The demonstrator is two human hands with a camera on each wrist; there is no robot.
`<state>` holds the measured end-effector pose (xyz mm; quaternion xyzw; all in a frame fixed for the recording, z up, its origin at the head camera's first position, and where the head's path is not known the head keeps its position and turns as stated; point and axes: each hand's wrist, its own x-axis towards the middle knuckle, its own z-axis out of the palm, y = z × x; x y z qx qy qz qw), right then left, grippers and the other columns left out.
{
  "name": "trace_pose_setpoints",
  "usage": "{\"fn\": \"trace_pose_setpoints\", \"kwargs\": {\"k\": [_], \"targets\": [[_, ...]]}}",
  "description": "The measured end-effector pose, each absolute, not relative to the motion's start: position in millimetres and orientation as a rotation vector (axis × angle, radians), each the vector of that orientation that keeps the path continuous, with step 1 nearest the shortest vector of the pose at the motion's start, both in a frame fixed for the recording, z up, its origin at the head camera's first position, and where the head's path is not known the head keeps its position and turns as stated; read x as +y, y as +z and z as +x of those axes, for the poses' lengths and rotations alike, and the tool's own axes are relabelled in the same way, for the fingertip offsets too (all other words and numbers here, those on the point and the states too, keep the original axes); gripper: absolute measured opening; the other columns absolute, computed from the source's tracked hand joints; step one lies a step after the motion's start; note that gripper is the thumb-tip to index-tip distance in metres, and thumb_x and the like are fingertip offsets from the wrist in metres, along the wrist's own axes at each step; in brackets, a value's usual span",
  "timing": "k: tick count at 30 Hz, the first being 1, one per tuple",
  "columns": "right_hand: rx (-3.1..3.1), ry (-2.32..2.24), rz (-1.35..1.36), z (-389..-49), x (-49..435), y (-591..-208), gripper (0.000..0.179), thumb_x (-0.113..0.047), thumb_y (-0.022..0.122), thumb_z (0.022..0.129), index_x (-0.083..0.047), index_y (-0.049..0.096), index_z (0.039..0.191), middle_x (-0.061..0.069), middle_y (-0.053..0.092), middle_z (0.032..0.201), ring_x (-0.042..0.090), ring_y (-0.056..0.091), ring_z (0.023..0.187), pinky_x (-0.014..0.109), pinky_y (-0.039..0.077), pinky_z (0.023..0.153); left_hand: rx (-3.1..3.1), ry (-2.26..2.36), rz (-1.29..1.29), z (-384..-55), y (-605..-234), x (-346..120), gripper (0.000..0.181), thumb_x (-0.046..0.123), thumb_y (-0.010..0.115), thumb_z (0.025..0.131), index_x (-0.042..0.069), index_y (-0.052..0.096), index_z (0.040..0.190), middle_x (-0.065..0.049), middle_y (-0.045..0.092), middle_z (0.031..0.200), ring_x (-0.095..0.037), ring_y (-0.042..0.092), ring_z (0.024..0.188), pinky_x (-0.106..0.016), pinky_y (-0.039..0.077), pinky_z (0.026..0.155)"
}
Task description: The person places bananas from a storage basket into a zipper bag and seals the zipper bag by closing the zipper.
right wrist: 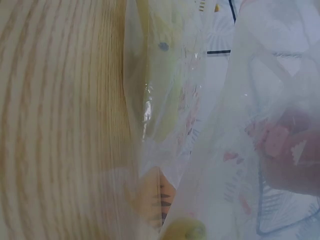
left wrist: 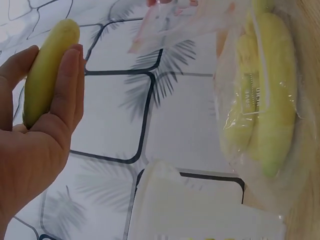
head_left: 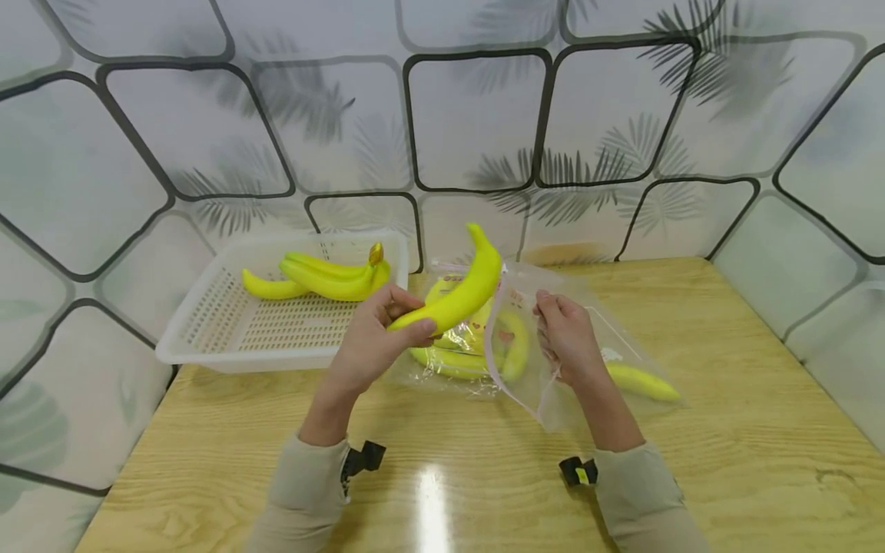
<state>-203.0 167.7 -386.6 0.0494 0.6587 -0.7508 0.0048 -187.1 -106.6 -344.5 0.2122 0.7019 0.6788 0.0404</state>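
A yellow banana (head_left: 465, 296) is gripped near its lower end by my left hand (head_left: 368, 338), thumb across the front, the other end pointing up. The left wrist view shows the same banana (left wrist: 50, 75) between thumb and fingers. My right hand (head_left: 570, 338) pinches the edge of a clear zip bag (head_left: 528, 372), whose pink-edged mouth faces the held banana. Inside that bag, one banana (head_left: 644, 382) lies at the far right end. Through cloudy plastic, the right wrist view shows my right fingers (right wrist: 287, 160).
Left of the hands stands a white perforated basket (head_left: 242, 357) holding several bananas (head_left: 332, 286). Behind the zip bag, another clear printed bag (head_left: 442, 380) with bananas inside lies on the wooden table (head_left: 387, 476). A patterned wall (head_left: 477, 123) rises behind the table.
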Motion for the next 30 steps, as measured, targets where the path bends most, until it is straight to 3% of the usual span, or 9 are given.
{"fn": "trace_pose_setpoints", "kwargs": {"k": [3, 11, 14, 16, 18, 21, 23, 26, 30], "targets": [[2.065, -2.347, 0.150, -203.0, 168.1, -386.7, 0.037, -0.037, 0.048, 0.105, -0.004, 0.051, 0.088, -0.010, 0.034, 0.050, 0.004, 0.025, 0.037, 0.018, 0.022, 0.035, 2.194, 1.914, 0.681, -186.6, -347.2, -100.5, 0.027, 0.005, 0.064, 0.096, -0.004, 0.053, 0.119, -0.023, 0.066, 0.107, -0.023, 0.070, 0.077, -0.038, 0.060, 0.072], [2.051, -2.371, 0.143, -203.9, 168.9, -384.7, 0.037, -0.035, 0.047, 0.106, -0.001, 0.049, 0.090, -0.009, 0.033, 0.050, 0.004, 0.025, 0.037, 0.018, 0.022, 0.035, 2.290, 1.494, 0.876, -185.7, -354.6, -91.9, 0.030, 0.019, 0.058, 0.102, 0.004, 0.060, 0.127, -0.011, 0.062, 0.090, -0.018, 0.057, 0.065, -0.031, 0.055, 0.066], [2.043, -2.379, 0.148, -203.6, 168.6, -384.1, 0.036, -0.034, 0.046, 0.106, -0.002, 0.049, 0.090, -0.009, 0.034, 0.051, 0.004, 0.025, 0.037, 0.017, 0.022, 0.035, 2.297, 1.440, 0.906, -185.2, -358.0, -85.1, 0.027, 0.019, 0.059, 0.101, 0.005, 0.060, 0.124, -0.013, 0.065, 0.098, -0.016, 0.059, 0.068, -0.032, 0.055, 0.067], [2.040, -2.378, 0.146, -203.4, 168.4, -383.5, 0.035, -0.034, 0.046, 0.106, -0.003, 0.049, 0.090, -0.009, 0.034, 0.051, 0.004, 0.025, 0.037, 0.018, 0.022, 0.035, 2.336, 1.418, 0.919, -184.6, -361.2, -79.9, 0.027, 0.018, 0.061, 0.100, 0.003, 0.060, 0.123, -0.015, 0.065, 0.114, -0.016, 0.063, 0.074, -0.034, 0.057, 0.070], [2.033, -2.382, 0.144, -203.0, 168.3, -382.7, 0.035, -0.034, 0.046, 0.106, -0.004, 0.049, 0.089, -0.009, 0.034, 0.052, 0.004, 0.026, 0.037, 0.017, 0.022, 0.035, 2.414, 1.374, 0.901, -183.2, -364.1, -75.4, 0.029, 0.021, 0.062, 0.100, 0.005, 0.060, 0.124, -0.012, 0.063, 0.127, -0.017, 0.066, 0.086, -0.035, 0.057, 0.076], [2.012, -2.405, 0.146, -202.8, 169.0, -381.7, 0.035, -0.035, 0.046, 0.106, -0.004, 0.049, 0.089, -0.009, 0.034, 0.053, 0.003, 0.026, 0.037, 0.017, 0.023, 0.035, 2.498, 1.322, 0.848, -181.0, -367.2, -69.7, 0.033, 0.026, 0.061, 0.100, 0.007, 0.059, 0.127, -0.009, 0.062, 0.132, -0.018, 0.064, 0.102, -0.036, 0.054, 0.085], [2.000, -2.421, 0.144, -202.9, 169.6, -381.0, 0.035, -0.034, 0.047, 0.106, -0.004, 0.049, 0.088, -0.009, 0.035, 0.054, 0.003, 0.026, 0.038, 0.016, 0.023, 0.035, 2.525, 1.295, 0.809, -179.9, -368.3, -67.1, 0.034, 0.027, 0.060, 0.100, 0.007, 0.060, 0.128, -0.005, 0.064, 0.126, -0.016, 0.062, 0.102, -0.036, 0.052, 0.086], [2.001, -2.430, 0.139, -202.9, 170.2, -379.7, 0.035, -0.034, 0.047, 0.106, -0.003, 0.049, 0.088, -0.009, 0.036, 0.054, 0.003, 0.027, 0.038, 0.016, 0.023, 0.035, 2.530, 1.259, 0.778, -179.4, -368.9, -64.6, 0.031, 0.027, 0.059, 0.101, 0.007, 0.064, 0.123, -0.002, 0.067, 0.105, -0.013, 0.057, 0.081, -0.031, 0.049, 0.074], [1.996, -2.441, 0.136, -202.1, 170.6, -378.2, 0.035, -0.033, 0.047, 0.106, -0.003, 0.049, 0.088, -0.009, 0.035, 0.054, 0.003, 0.027, 0.037, 0.015, 0.024, 0.035, 2.528, 1.179, 0.751, -178.3, -367.8, -62.7, 0.024, 0.027, 0.057, 0.101, 0.007, 0.067, 0.112, 0.001, 0.055, 0.076, -0.009, 0.042, 0.060, -0.025, 0.039, 0.058]]}}
